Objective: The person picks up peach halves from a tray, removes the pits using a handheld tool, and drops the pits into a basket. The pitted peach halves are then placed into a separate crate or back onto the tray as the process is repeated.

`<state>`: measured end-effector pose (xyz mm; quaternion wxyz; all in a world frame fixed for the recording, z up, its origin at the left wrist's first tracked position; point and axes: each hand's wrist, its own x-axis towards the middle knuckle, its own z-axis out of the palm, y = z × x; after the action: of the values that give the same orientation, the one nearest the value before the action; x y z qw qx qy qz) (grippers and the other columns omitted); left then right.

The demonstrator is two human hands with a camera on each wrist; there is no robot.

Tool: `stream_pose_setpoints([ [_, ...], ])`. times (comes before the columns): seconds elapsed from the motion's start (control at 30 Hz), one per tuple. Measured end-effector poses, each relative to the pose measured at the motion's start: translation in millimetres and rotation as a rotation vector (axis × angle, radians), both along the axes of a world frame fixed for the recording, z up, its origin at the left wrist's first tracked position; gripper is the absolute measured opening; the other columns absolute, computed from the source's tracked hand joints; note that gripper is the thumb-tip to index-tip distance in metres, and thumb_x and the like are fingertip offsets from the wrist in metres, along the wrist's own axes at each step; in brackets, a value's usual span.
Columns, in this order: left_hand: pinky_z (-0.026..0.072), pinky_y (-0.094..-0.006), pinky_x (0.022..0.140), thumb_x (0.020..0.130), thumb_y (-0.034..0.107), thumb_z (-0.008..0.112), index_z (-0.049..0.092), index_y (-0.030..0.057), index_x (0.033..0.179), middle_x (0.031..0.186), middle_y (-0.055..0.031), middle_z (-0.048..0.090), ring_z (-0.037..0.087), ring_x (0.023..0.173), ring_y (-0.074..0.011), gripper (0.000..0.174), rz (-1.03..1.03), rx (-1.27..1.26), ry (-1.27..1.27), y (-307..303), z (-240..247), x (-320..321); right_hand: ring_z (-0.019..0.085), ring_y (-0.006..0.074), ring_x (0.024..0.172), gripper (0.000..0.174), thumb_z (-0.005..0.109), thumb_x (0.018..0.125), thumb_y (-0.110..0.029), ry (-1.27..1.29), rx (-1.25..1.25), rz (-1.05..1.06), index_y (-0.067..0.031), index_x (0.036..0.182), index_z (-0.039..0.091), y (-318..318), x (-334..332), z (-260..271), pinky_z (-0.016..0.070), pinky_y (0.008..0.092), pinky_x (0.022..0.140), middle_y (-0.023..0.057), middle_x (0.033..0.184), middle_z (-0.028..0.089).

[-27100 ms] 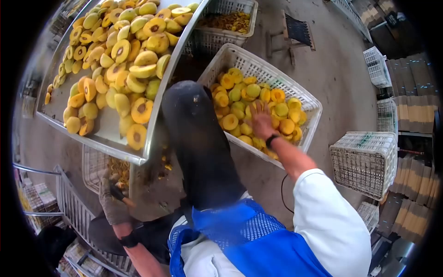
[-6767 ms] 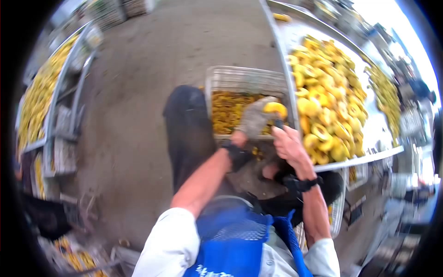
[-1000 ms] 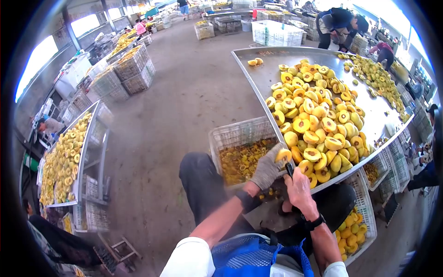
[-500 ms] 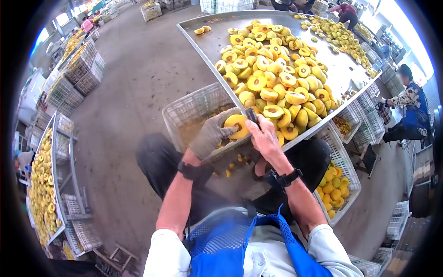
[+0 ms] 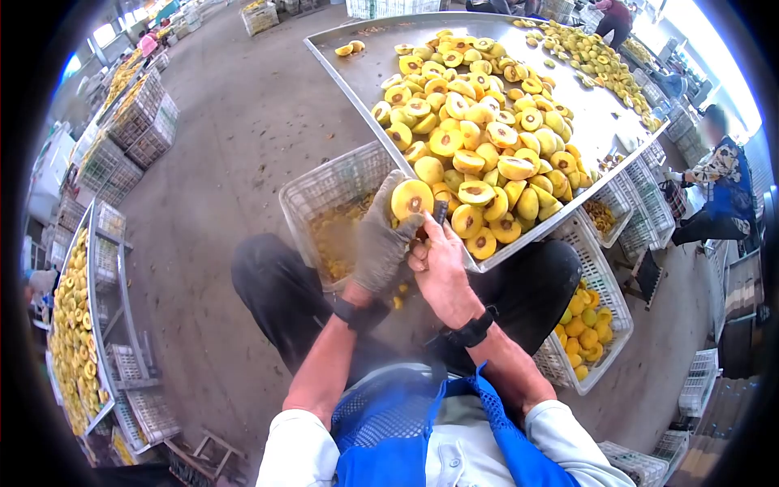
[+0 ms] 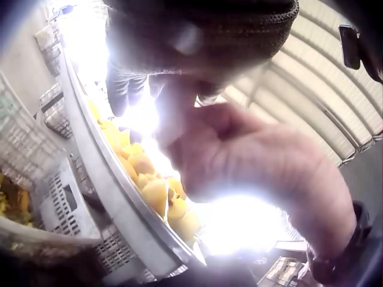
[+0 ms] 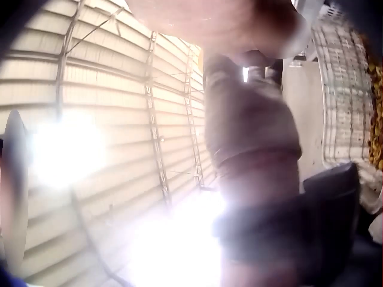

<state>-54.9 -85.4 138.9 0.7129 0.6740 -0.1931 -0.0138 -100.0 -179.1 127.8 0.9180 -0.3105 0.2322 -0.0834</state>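
In the head view my gloved left hand holds a halved yellow peach, its cut face with a brown centre turned up. My bare right hand grips a black-handled tool right beside the peach; the tool's working end is hidden. The hands meet over the near edge of a metal table piled with peach halves. In the left wrist view the bare hand is blurred below the dark glove. The right wrist view shows the glove beneath the bare hand.
Under the table corner stands a crate holding brown-yellow scraps. Another crate at right holds peach pieces. A second peach-laden table is at left. Stacked crates line the floor, and a person works at right.
Earlier the right hand lay in a peach crate and the left held the tool. Since half a second ago, the right hand has shifted left and down, and the peach's cut face has turned up.
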Motion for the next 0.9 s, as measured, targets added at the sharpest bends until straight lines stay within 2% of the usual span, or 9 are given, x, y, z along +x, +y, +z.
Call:
stream_pose_setpoints([
  [0.03,0.0503,-0.0296,0.1,0.094,0.014,0.075,0.046,-0.0025,0.148,0.13,-0.0108,0.064,0.061,0.116,-0.0161,0.065,-0.003,-0.147,0.076,-3,0,-5,0.037,0.0052,0.047,0.008,0.059,0.105,-0.021,0.056,0.065,-0.022,-0.0136,0.103,0.057,3,0,1,0.0316,0.0223,0.043,-0.0062,0.073,0.048],
  [0.2,0.0491,-0.0283,0.102,0.096,0.017,0.073,0.044,-0.0023,0.15,0.134,-0.0099,0.062,0.059,0.119,-0.0148,0.064,0.065,-0.176,0.128,2,-11,1,0.041,0.0066,0.049,0.013,0.059,0.106,-0.023,-0.017,-0.085,0.105,-0.0113,0.1,0.057,-10,-7,2,0.032,0.0251,0.042,-0.0049,0.069,0.049],
  [0.27,0.0492,-0.0289,0.103,0.097,0.016,0.071,0.044,-0.0017,0.15,0.135,-0.0087,0.06,0.058,0.12,-0.0145,0.063,0.038,-0.174,0.052,9,-14,8,0.043,0.002,0.053,0.018,0.058,0.106,-0.026,-0.113,-0.624,0.138,-0.0094,0.1,0.057,-19,-14,5,0.0326,0.0214,0.045,-0.0034,0.079,0.056],
  [0.3,0.0494,-0.0293,0.104,0.098,0.014,0.07,0.044,-0.0012,0.151,0.135,-0.0075,0.06,0.058,0.119,-0.0142,0.06,0.09,-0.111,0.053,9,-14,11,0.05,0.0096,0.058,0.02,0.06,0.106,-0.025,-0.1,-0.878,0.101,-0.006,0.099,0.056,-22,-13,9,0.0402,0.0276,0.05,0.002,0.077,0.059],
  [0.33,0.0494,-0.0293,0.104,0.098,0.014,0.07,0.044,-0.0012,0.151,0.135,-0.0075,0.06,0.058,0.119,-0.0142,0.06,0.091,-0.11,0.053,10,-15,14,0.05,0.0096,0.058,0.02,0.06,0.106,-0.025,-0.1,-0.877,0.102,-0.006,0.099,0.056,-25,-13,10,0.0402,0.0276,0.05,0.002,0.077,0.059],
  [0.4,0.0493,-0.0286,0.101,0.1,0.017,0.068,0.044,-0.0046,0.149,0.137,-0.0122,0.06,0.058,0.119,-0.015,0.059,0.056,-0.12,0.034,15,-17,16,0.056,0.0193,0.066,0.021,0.06,0.105,-0.022,-0.336,-1.431,-0.005,-0.002,0.099,0.055,-29,-15,13,0.0458,0.035,0.061,0.0084,0.076,0.059],
  [0.43,0.0493,-0.0286,0.101,0.1,0.017,0.068,0.044,-0.0046,0.149,0.137,-0.0122,0.06,0.058,0.119,-0.015,0.059,0.054,-0.119,0.034,15,-17,17,0.057,0.0292,0.072,0.022,0.063,0.102,-0.019,-0.271,-1.43,0.083,0.0011,0.1,0.055,-32,-19,17,0.0469,0.0398,0.069,0.0153,0.077,0.057],
  [0.63,0.0516,-0.028,0.099,0.099,0.012,0.068,0.049,-0.0003,0.148,0.134,-0.0082,0.062,0.059,0.116,-0.0138,0.054,0.061,-0.041,0.036,14,-16,11,0.056,0.0416,0.07,0.021,0.065,0.1,-0.016,-0.233,-1.515,0.172,0.0005,0.098,0.053,-34,-23,14,0.0455,0.0423,0.064,0.0219,0.075,0.056],
  [0.9,0.0507,-0.0304,0.1,0.099,0.014,0.068,0.051,-0.0025,0.144,0.132,-0.0122,0.065,0.061,0.116,-0.017,0.051,0.163,0.104,-0.054,3,-12,3,0.062,0.0496,0.076,0.02,0.064,0.098,-0.011,-0.156,-1.638,0.163,0.0029,0.096,0.05,-31,-23,12,0.0469,0.0508,0.063,0.0283,0.075,0.061],
])
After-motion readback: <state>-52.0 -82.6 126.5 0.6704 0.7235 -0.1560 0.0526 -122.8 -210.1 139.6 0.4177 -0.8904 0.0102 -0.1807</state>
